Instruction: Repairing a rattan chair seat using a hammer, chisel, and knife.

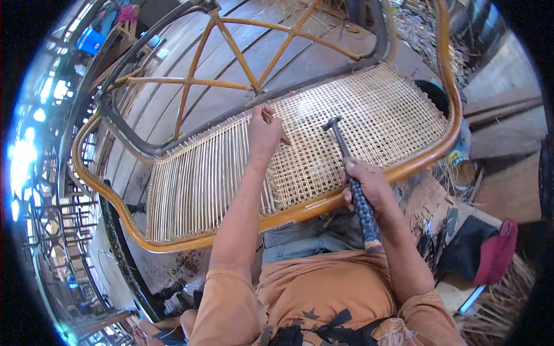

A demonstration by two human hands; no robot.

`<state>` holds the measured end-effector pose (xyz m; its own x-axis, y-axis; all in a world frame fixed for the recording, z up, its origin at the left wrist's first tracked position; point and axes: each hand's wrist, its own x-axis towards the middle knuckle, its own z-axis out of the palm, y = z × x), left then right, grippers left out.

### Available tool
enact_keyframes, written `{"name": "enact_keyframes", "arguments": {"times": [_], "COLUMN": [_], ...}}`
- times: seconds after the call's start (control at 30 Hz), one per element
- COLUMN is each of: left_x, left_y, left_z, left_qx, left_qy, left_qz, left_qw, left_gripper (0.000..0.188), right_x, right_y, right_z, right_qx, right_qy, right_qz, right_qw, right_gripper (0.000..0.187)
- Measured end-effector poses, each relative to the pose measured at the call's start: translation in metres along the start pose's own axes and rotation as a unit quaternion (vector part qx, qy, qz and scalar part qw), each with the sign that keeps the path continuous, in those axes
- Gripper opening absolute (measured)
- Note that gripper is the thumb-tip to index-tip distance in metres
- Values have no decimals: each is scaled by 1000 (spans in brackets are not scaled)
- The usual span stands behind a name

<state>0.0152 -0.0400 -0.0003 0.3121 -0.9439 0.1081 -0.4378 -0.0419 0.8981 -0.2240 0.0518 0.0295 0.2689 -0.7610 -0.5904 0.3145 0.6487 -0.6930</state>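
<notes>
A rattan seat frame (313,206) lies across my lap, tilted away from me. Its right part carries open woven cane (369,106); on the left part, pale cane strands (193,179) run only one way. Near the border between the two, my left hand (264,138) is closed on a short brown wooden stick (285,138), whose lower end rests at the weave. My right hand (369,183) grips a hammer (362,210) by its dark patterned handle. The hammer's head (332,123) hovers over the woven part, right of the stick and apart from it.
Crossed rattan bars (231,49) fill the far part of the frame, above a plank floor (156,112). A blue bucket (90,41) stands at the far left. On the right lie a maroon and black cloth (496,251) and loose cane scraps (508,303). A dark bar (124,254) slants at the left.
</notes>
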Motion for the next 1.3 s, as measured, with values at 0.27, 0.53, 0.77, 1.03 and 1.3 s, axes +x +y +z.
{"name": "enact_keyframes", "arguments": {"times": [0.27,0.53,0.77,1.03,1.3], "left_x": [-29,-34,-40,-32,-44], "left_y": [2,26,38,22,25], "left_z": [23,37,37,29,16], "left_qx": [37,136,154,189,37], "left_qy": [-18,-33,-46,-55,-39], "left_qz": [58,90,112,106,74], "left_qw": [997,986,981,975,996], "left_gripper": [18,21,23,19,21], "right_x": [-41,-53,-44,-48,-64], "right_y": [22,24,33,31,37], "right_z": [-1,8,12,11,-11], "right_qx": [-15,56,3,-9,20], "right_qy": [-8,18,-44,-70,-6], "right_qz": [-22,-10,3,47,-30], "right_qw": [1000,998,999,996,999], "right_gripper": [15,25,25,25,23]}}
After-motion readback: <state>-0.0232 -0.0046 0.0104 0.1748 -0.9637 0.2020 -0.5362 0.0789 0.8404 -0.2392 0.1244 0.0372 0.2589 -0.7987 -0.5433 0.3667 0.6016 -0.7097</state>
